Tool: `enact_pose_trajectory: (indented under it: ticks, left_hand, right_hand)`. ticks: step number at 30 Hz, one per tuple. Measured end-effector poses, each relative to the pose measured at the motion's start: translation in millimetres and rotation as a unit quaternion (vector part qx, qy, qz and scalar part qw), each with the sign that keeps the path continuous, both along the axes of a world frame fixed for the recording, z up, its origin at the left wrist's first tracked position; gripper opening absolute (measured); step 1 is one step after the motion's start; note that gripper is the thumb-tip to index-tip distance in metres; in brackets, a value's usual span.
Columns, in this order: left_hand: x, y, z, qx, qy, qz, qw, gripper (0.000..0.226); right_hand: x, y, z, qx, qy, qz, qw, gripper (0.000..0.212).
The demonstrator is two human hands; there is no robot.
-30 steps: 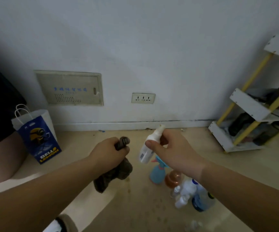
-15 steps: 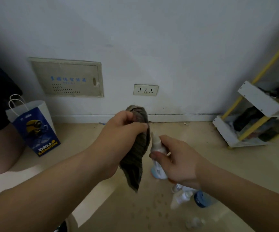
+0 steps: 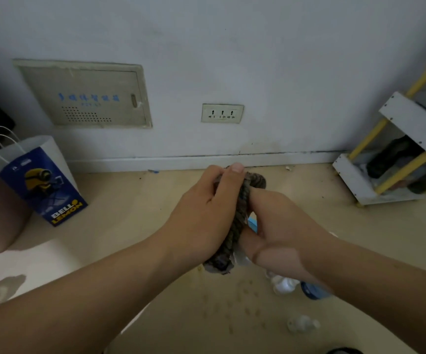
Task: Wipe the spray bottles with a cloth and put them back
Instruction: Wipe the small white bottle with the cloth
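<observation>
One cloth [image 3: 233, 231] now over bottle [image 3: 241, 259], seemingly, left hand [image 3: 204, 215] gripping

Head-worn wide view, forward-down, close over hands [image 3: 206, 213].

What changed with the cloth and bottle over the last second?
The left hand brought the cloth across and wrapped it round the bottle, which the right hand still grips. The floor bottles and bag stayed put.
</observation>
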State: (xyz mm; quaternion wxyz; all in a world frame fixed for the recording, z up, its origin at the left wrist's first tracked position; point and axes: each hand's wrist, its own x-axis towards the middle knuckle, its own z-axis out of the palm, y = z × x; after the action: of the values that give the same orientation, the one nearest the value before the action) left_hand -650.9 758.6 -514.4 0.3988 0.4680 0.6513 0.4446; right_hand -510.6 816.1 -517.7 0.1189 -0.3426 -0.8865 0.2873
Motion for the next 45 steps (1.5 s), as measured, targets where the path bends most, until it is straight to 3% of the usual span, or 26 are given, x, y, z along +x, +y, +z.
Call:
enact_pose_trajectory:
  ticks: [5, 11, 17, 21, 23, 27, 29, 32, 33, 35, 37, 41, 43, 45]
  left_hand:
    - [1, 11, -3, 0.029, 0.053, 0.033, 0.998, 0.041]
    - [0, 4, -6, 0.057, -0.101, 0.033, 0.993, 0.038]
    - [-3, -6, -2, 0.018, -0.166, 0.023, 0.986, 0.037]
    - [-11, 0, 1, 0.014, -0.032, 0.011, 0.999, 0.037]
    - [-20, 7, 0, 0.010, 0.028, 0.052, 0.998, 0.038]
    - [-41, 17, 4, -0.016, 0.023, 0.148, 0.989, 0.046]
    - [-45, 16, 4, 0.004, 0.043, 0.139, 0.989, 0.050]
    - [-38, 7, 2, 0.082, 0.197, 0.078, 0.974, 0.053]
    - [-31, 3, 1, 0.103, 0.203, 0.065, 0.972, 0.050]
    - [-16, -6, 2, 0.126, 0.122, 0.015, 0.984, 0.041]
    - [-3, -16, 1, 0.082, -0.009, -0.038, 0.996, 0.026]
    - [-2, -16, -8, 0.048, -0.063, -0.021, 0.997, 0.018]
    - [-3, -10, -10, -0.032, -0.173, 0.005, 0.984, 0.028]
    - [0, -9, -12, -0.118, -0.311, 0.023, 0.943, 0.041]
  right_hand:
    - [0, 0, 1, 0.011, -0.002, -0.005, 1.000, 0.020]
    - [7, 1, 0, 0.007, 0.024, 0.026, 0.999, 0.020]
    - [12, -4, -2, 0.012, 0.044, 0.030, 0.999, 0.021]
    - [21, -6, -4, -0.046, 0.033, 0.024, 0.998, 0.008]
    - [21, -7, -1, -0.065, 0.031, 0.020, 0.997, 0.007]
    - [24, -4, 0, -0.078, 0.006, -0.007, 0.997, 0.010]
    - [26, -4, -2, -0.080, 0.005, -0.021, 0.997, 0.009]
    - [26, -3, -5, -0.085, 0.015, -0.033, 0.996, 0.009]
    - [25, -4, -5, -0.091, 0.019, -0.035, 0.995, 0.009]
    - [21, -5, -4, -0.106, 0.035, -0.029, 0.993, 0.007]
    - [19, -5, -3, -0.137, 0.061, -0.020, 0.988, 0.009]
    - [17, -7, -1, -0.225, 0.114, -0.018, 0.967, 0.015]
    - [16, -8, -3, -0.232, 0.121, -0.026, 0.965, 0.011]
    - [15, -9, -5, -0.261, 0.125, -0.041, 0.956, 0.012]
